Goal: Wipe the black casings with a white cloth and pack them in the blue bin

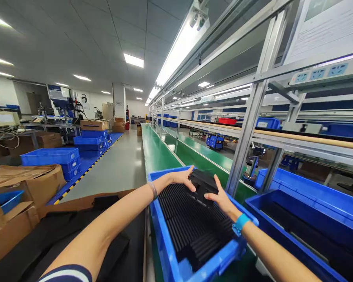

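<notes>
Both my hands grip a black plastic part (202, 184) above the far end of a blue bin (169, 250). My left hand (184, 178) is closed on its left side, thumb toward me. On the right side, my right hand (220, 196) holds it with the thumb on the near face; its other fingers are partly hidden behind the part. Below, rows of thin black pieces (194, 223) stand packed side by side in the bin. Whether the held part is one piece or several pressed together, I cannot tell.
The bin rests on a green conveyor belt (153, 145) beside a metal frame post (253, 102). To the right stands another blue bin (317, 184) with black contents. An open cardboard box (76, 203) holding black pieces is at my left, near stacked blue crates (51, 156).
</notes>
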A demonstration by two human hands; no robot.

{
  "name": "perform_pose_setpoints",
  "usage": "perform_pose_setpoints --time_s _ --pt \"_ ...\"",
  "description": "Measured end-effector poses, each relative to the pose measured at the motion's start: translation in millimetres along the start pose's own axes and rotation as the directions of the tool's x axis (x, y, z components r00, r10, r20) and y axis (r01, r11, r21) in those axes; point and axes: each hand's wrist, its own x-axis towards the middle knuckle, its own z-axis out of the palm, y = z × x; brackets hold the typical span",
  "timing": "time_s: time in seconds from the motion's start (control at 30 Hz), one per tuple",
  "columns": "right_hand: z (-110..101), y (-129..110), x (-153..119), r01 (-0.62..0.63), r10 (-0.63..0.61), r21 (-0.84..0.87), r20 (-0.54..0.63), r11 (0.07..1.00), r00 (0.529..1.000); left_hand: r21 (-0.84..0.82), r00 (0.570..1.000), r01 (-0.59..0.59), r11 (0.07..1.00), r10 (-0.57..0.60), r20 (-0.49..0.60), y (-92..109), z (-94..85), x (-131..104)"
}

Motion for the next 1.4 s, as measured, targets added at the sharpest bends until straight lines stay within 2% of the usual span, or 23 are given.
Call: perform_pose_setpoints --time_s 0.13,0.23,0.3,0.4,0.57,0.67,0.77,0.87,0.93,1.03,1.13,1.23,1.4 --pt "13.3 48.6 43.6 -0.079 0.079 -0.046 0.006 0.996 0.997 -0.024 0.984 0.085 0.996 -0.08 0.156 -60.4 -27.9 35.7" --pt "27.3 74.4 62.6 -0.135 0.134 -0.085 -0.02 0.987 0.991 -0.04 0.942 0.15 0.988 -0.13 0.311 -98.1 -41.4 55.5" --pt "38.1 86.8 71.4 -0.158 0.154 -0.11 -0.047 0.981 0.987 -0.035 0.916 0.158 0.987 -0.133 0.379 -116.1 -49.6 65.7" --pt "54.8 98.7 80.7 -0.174 0.159 -0.148 -0.106 0.974 0.982 -0.004 0.889 0.124 0.992 -0.11 0.444 -131.8 -65.1 77.8" --pt "87.6 105.2 90.5 -0.192 0.142 -0.21 -0.23 0.959 0.963 0.156 0.878 -0.044 0.987 -0.036 0.477 -142.9 -97.1 94.3" --pt "111.0 108.5 95.2 -0.19 0.084 -0.328 -0.311 0.925 0.947 0.333 0.889 -0.147 0.931 -0.023 0.457 -148.7 -108.2 101.4" --pt "132.6 118.6 99.0 -0.262 0.066 -0.426 -0.422 0.866 0.904 0.502 0.901 -0.185 0.845 -0.058 0.43 -153.0 -109.0 102.6" --pt "148.0 131.8 102.3 -0.35 0.096 -0.431 -0.509 0.832 0.856 0.646 0.926 -0.17 0.744 -0.104 0.364 -152.0 -104.1 95.1" --pt "155.0 136.8 106.5 -0.386 0.13 -0.414 -0.526 0.824 0.841 0.72 0.946 -0.138 0.68 -0.124 0.299 -148.6 -100.0 86.6" --pt "162.2 134.0 116.6 -0.447 0.195 -0.387 -0.54 0.806 0.819 0.785 0.957 -0.117 0.609 -0.143 0.253 -143.8 -94.6 75.7" --pt "163.7 122.8 126.4 -0.508 0.269 -0.358 -0.541 0.784 0.797 0.811 0.945 -0.163 0.562 -0.148 0.292 -143.2 -90.7 73.0" --pt "158.4 108.5 132.2 -0.557 0.342 -0.334 -0.524 0.76 0.78 0.84 0.944 -0.179 0.513 -0.15 0.293 -144.3 -87.1 76.1" --pt "147.9 79.0 139.0 -0.644 0.472 -0.285 -0.486 0.71 0.735 0.885 0.972 -0.152 0.44 -0.095 0.214 -139.8 -78.4 72.5"
